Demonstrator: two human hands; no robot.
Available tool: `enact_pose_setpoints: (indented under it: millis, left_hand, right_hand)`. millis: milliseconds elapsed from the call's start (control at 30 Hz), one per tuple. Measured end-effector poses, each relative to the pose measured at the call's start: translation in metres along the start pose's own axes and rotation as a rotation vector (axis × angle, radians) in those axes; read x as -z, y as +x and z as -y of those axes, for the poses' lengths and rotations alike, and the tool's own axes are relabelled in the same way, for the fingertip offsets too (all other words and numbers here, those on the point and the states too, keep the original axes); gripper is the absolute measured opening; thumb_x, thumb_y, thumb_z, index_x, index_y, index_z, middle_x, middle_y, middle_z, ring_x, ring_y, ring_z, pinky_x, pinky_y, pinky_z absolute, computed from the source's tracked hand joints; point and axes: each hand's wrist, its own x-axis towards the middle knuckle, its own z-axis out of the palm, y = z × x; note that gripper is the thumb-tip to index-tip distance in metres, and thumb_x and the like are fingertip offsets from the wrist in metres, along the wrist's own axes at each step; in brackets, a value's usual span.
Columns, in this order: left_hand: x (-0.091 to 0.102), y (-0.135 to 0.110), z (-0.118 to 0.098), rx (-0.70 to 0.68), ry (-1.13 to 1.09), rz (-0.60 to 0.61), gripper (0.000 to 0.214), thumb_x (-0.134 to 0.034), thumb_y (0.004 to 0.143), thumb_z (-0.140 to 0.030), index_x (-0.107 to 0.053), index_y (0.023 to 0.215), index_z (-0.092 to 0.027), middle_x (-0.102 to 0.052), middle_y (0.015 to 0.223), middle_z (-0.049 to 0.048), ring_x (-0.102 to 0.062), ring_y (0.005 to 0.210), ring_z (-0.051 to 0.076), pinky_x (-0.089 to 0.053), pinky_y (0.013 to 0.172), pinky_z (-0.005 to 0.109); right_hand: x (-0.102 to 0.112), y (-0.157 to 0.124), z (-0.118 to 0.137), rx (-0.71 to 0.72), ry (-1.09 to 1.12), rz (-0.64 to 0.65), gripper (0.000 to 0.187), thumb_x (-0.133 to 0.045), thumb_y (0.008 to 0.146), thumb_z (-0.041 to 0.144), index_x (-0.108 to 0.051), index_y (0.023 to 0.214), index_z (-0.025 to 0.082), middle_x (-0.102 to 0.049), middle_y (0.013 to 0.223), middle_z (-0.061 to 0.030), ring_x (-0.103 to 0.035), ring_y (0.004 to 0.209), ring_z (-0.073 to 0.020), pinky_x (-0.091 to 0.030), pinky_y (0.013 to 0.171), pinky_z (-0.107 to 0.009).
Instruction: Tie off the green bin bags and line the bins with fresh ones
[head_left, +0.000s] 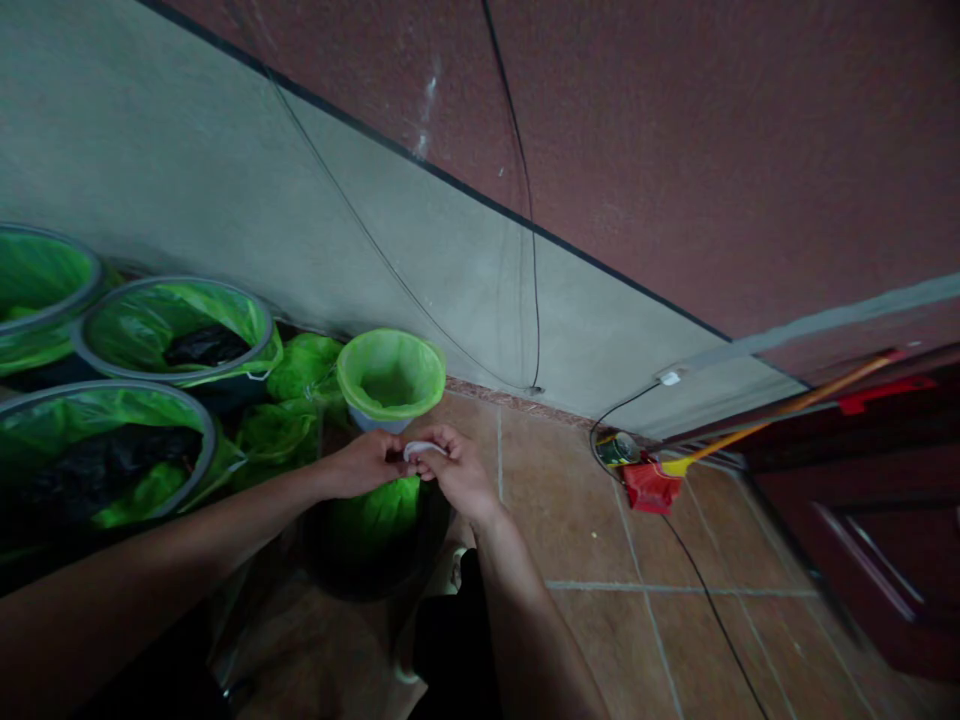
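Note:
Both hands meet at the middle of the view, above a dark bin [375, 565] that has green plastic [386, 515] inside. In my right hand [457, 472] the fingers are closed on a small white object [424, 450], rounded and thin; its kind cannot be made out. My left hand [367, 463] is closed beside it, fingertips pinched close to the white object. What those fingers hold, if anything, is hidden. Just beyond the hands, by the wall, stands a small bin [390, 372] lined with a light green bag.
Several large bins with green liners, including one at front left [214, 440], stand on the left; two hold black bags. Green bags [300, 370] lie beside them. To the right are a red dustpan [652, 487], a broom with an orange handle [787, 405], a black cable [705, 580] and a dark red door [862, 560].

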Motion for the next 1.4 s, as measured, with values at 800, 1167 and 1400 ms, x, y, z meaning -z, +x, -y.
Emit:
enact_pose_setpoints:
  millis: [800,1167,1400]
  left_hand:
    - [-0.007,-0.004,0.004,0.326,-0.441,-0.281,0.029,-0.082,0.061,-0.035,-0.071,0.081,-0.017,-0.074,0.073,0.0032,-0.069,0.070,0.019,-0.055,0.071,0.034]
    - [-0.005,-0.005,0.000,-0.003,0.191,-0.225,0.013,-0.062,0.072,-0.024,-0.074,0.076,-0.019,-0.074,0.074,-0.0010,-0.068,0.076,0.019,-0.050,0.075,0.029]
    - [-0.018,-0.008,0.002,-0.224,0.240,-0.370,0.015,-0.054,0.080,-0.018,-0.068,0.079,-0.019,-0.073,0.078,0.0007,-0.066,0.077,0.017,-0.053,0.074,0.027]
  right_hand:
    - [0.004,0.002,-0.026,0.015,-0.596,0.026,0.013,-0.077,0.085,0.031,-0.074,0.075,0.023,-0.071,0.069,0.0010,-0.064,0.066,-0.0140,-0.048,0.064,-0.024]
    - [0.008,0.004,-0.025,0.000,-0.636,0.008,0.007,-0.073,0.085,0.023,-0.078,0.082,0.025,-0.075,0.079,-0.0006,-0.068,0.075,-0.0168,-0.052,0.075,-0.028]
    - [0.007,0.007,-0.028,0.028,-0.460,0.106,0.020,-0.061,0.091,0.019,-0.078,0.100,0.024,-0.076,0.087,-0.0010,-0.066,0.072,-0.0151,-0.054,0.070,-0.026]
